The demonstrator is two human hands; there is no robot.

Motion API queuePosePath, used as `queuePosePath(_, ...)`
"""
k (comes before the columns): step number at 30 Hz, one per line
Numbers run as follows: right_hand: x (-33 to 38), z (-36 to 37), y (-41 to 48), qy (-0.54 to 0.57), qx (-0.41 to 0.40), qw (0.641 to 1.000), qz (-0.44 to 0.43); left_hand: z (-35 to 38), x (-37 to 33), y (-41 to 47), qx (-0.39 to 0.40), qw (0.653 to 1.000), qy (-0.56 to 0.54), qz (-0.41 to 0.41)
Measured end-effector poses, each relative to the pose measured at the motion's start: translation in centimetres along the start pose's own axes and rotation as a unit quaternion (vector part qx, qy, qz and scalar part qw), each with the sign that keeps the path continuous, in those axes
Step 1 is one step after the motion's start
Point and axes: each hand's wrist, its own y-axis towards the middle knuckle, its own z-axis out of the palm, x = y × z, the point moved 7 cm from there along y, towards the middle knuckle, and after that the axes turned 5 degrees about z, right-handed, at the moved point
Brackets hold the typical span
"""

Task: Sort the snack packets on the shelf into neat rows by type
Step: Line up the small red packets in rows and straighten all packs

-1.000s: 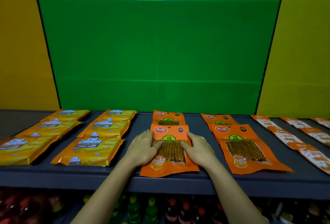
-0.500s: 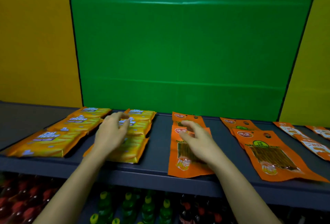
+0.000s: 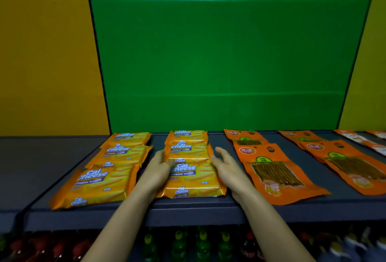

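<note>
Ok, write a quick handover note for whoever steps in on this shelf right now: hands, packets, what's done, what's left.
Left hand and right hand: both open, flanking the second row of cheese wafer packets, holding nothing.
First wafer row lies to its left, slightly fanned.
Orange stick-snack pouches form rows to the right on the shelf.
Done: types are separated.
Left: square up the wafer rows, then straighten the pouches.

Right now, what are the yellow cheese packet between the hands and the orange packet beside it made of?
The yellow Cal Cheese packet looks like shiny plastic or foil film: light glints along its crimped ends. The orange packet seems thin glossy plastic with a clear window showing brown sticks inside.
</note>
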Motion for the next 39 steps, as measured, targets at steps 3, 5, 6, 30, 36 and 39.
queuePosePath(3, 0.0, 0.4, -0.1, 0.013, -0.012, 1.0, 0.013, -0.4, 0.5, 0.1, -0.004, 0.997, -0.072, -0.024)
queuePosePath(5, 0.1, 0.7, -0.1, 0.031, -0.013, 0.999, 0.02, -0.5, 0.7, 0.1, -0.009, 0.996, -0.08, -0.023)
queuePosePath(6, 0.1, 0.8, -0.2, 0.037, -0.014, 0.999, 0.021, -0.5, 0.6, 0.0, -0.009, 0.997, -0.078, -0.02)
queuePosePath(30, 1.1, 0.7, 0.3, -0.119, -0.022, 0.992, -0.047, -1.4, -2.1, -0.4, 0.006, 0.972, 0.21, 0.109)
queuePosePath(36, 4.4, 1.7, -0.9, -0.136, -0.028, 0.979, -0.147, -7.5, -3.1, -1.0, -0.099, 0.943, 0.266, 0.173)
queuePosePath(39, 5.1, 5.0, -1.6, -0.119, 0.034, 0.98, -0.153, -11.8, -2.0, -0.7, -0.124, 0.941, 0.277, 0.148)
